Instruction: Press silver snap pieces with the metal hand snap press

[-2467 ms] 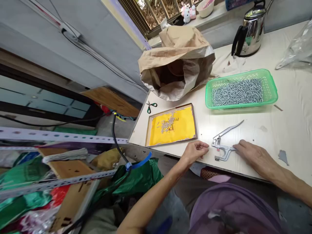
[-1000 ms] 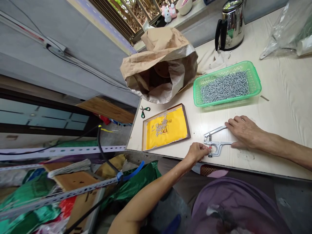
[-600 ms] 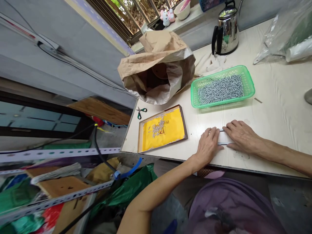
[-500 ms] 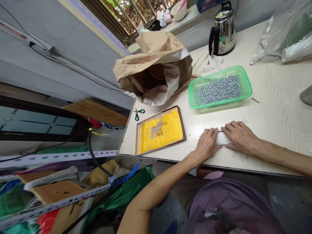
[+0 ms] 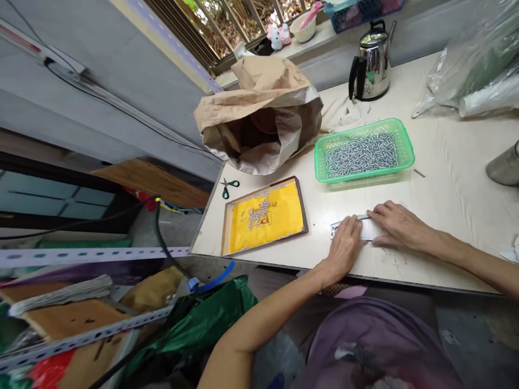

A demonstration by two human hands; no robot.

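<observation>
A flat, pale silver strip (image 5: 368, 229) with a metal-looking end lies on the table close to the front edge. My left hand (image 5: 344, 240) grips it near its left end, fingers over the top, and that end pokes out beyond them. Around the right part of the strip my right hand (image 5: 397, 224) is closed, hiding its far end. Just behind sits a green plastic basket (image 5: 408, 154) full of small shiny metal pins (image 5: 363, 154). To the left is a shallow tray (image 5: 306, 213) with a yellow sheet (image 5: 279, 219) and a small heap of similar pins.
An open brown paper sack (image 5: 259, 92) stands behind the tray, and green-handled scissors (image 5: 229, 188) lie at the left edge. A steel kettle (image 5: 375, 67) and a clear plastic bag (image 5: 482, 75) are at the back. On the right is a metal cup (image 5: 505, 166).
My left hand has shifted slightly, and the strip's left end now shows more clearly beside it. The view has tilted a little; both hands stay on the strip.
</observation>
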